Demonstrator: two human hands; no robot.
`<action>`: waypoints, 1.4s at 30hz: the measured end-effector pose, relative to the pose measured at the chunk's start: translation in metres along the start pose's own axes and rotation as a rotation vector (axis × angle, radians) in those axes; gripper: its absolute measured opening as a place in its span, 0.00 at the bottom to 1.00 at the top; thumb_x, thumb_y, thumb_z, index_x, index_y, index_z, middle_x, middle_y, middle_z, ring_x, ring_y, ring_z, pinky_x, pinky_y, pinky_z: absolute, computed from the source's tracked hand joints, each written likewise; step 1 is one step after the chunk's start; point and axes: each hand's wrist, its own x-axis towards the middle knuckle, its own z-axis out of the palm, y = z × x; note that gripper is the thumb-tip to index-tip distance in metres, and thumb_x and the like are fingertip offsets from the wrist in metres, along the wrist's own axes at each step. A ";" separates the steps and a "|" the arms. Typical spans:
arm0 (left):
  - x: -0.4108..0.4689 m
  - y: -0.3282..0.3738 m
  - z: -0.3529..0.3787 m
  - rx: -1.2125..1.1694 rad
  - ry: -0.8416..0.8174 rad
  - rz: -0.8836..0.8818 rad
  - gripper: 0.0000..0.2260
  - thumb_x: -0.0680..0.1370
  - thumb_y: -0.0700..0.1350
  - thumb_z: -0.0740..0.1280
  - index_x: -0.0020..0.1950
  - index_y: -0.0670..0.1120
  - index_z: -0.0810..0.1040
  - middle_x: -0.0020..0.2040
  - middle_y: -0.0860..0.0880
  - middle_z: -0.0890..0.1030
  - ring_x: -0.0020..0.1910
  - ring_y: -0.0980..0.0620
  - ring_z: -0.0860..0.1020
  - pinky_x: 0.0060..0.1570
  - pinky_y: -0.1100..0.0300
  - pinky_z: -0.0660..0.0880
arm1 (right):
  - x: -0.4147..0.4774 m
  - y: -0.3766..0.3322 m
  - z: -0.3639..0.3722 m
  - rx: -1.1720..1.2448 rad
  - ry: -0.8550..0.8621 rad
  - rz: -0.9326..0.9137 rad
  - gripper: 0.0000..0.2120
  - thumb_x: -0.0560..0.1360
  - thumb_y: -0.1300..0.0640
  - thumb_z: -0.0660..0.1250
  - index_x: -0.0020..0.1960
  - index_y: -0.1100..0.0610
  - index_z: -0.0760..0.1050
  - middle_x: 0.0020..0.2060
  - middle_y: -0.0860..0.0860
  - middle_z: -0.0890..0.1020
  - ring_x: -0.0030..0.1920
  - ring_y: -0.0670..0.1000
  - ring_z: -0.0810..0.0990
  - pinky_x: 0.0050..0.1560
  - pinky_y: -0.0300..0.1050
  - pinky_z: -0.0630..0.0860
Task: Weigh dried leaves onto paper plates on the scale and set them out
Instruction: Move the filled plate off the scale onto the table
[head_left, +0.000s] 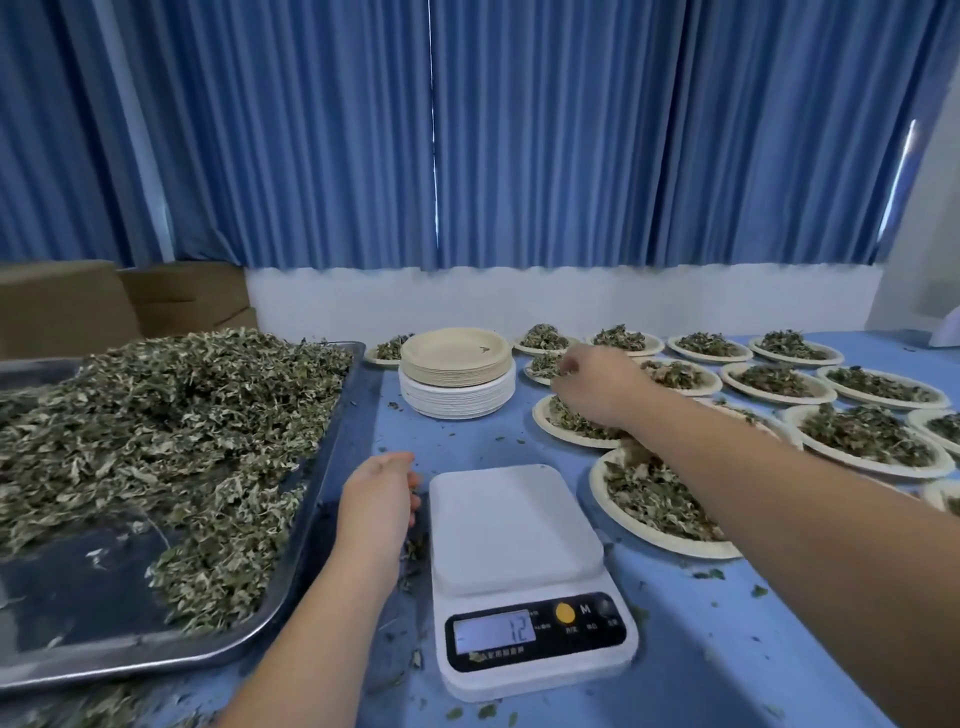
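Observation:
The white scale (511, 525) stands near the front with a bare platform, and its display shows 12. Just left of the scale, my left hand (379, 499) is curled with bits of dried leaves in the fingers. My right hand (597, 387) reaches over the filled plates, its fingers curled on a leaf-filled paper plate (540, 366) in the second row. A large metal tray (311, 519) on the left holds a heap of dried leaves (166, 426). A stack of bare paper plates (457, 374) stands behind the scale.
Several filled paper plates (867, 441) lie in rows across the right of the blue table (727, 649). One more filled plate (387, 349) lies behind the stack. Cardboard boxes (104, 306) stand at the back left, blue curtains behind. Loose leaf crumbs are scattered on the table.

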 end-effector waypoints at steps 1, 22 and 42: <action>0.000 0.001 0.000 -0.003 -0.003 -0.006 0.03 0.79 0.44 0.65 0.47 0.47 0.77 0.37 0.49 0.77 0.31 0.51 0.70 0.30 0.58 0.66 | 0.010 -0.009 0.007 -0.006 -0.005 -0.044 0.10 0.76 0.57 0.61 0.55 0.58 0.76 0.49 0.55 0.81 0.40 0.51 0.75 0.39 0.44 0.73; 0.005 0.014 -0.001 -0.251 0.094 -0.142 0.06 0.79 0.41 0.63 0.43 0.46 0.77 0.33 0.51 0.76 0.27 0.53 0.69 0.27 0.63 0.65 | 0.091 -0.105 0.082 -0.366 -0.251 -0.190 0.13 0.81 0.63 0.53 0.56 0.62 0.75 0.57 0.60 0.74 0.54 0.57 0.73 0.51 0.43 0.69; 0.004 0.015 -0.003 -0.284 0.087 -0.143 0.06 0.80 0.40 0.62 0.44 0.45 0.76 0.33 0.50 0.75 0.27 0.53 0.67 0.25 0.63 0.66 | 0.068 -0.095 0.048 -0.145 0.040 -0.263 0.11 0.76 0.63 0.62 0.53 0.63 0.81 0.53 0.61 0.81 0.56 0.61 0.77 0.57 0.57 0.76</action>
